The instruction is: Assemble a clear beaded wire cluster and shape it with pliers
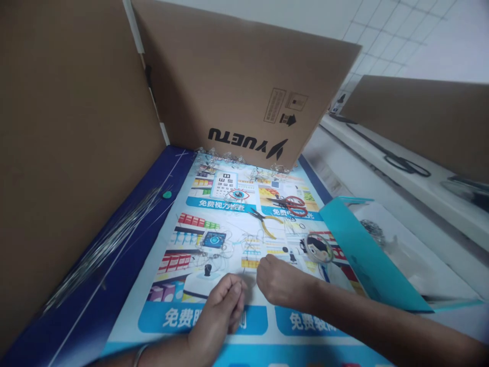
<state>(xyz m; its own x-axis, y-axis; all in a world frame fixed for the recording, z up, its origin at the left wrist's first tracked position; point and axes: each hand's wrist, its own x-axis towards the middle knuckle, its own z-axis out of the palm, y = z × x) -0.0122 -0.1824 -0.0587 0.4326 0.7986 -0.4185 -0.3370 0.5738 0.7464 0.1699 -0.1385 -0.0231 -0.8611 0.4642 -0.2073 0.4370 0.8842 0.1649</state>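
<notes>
My left hand (222, 307) is closed, thumb pressed against the curled fingers, above the printed sheet (126, 326). To its right, a little farther forward, my right hand (280, 282) is also closed with its knuckles up. A narrow gap separates the two. Whatever they hold is hidden or too thin to make out. Beyond them lie pliers (272, 229) with yellow handles and, farther back, scissors (295, 206) with red handles. Thin loops of wire (217, 252) are scattered on the sheet. A round clear-rimmed object (332, 238) sits past my right wrist.
A bundle of straight wires (110, 237) runs along the left edge, near a small green disc (167, 194). Cardboard walls (237, 76) stand left and behind. On the right, a turquoise box (367, 255) holds a wire coil (371, 230). Black-handled scissors (407, 165) lie on a ledge.
</notes>
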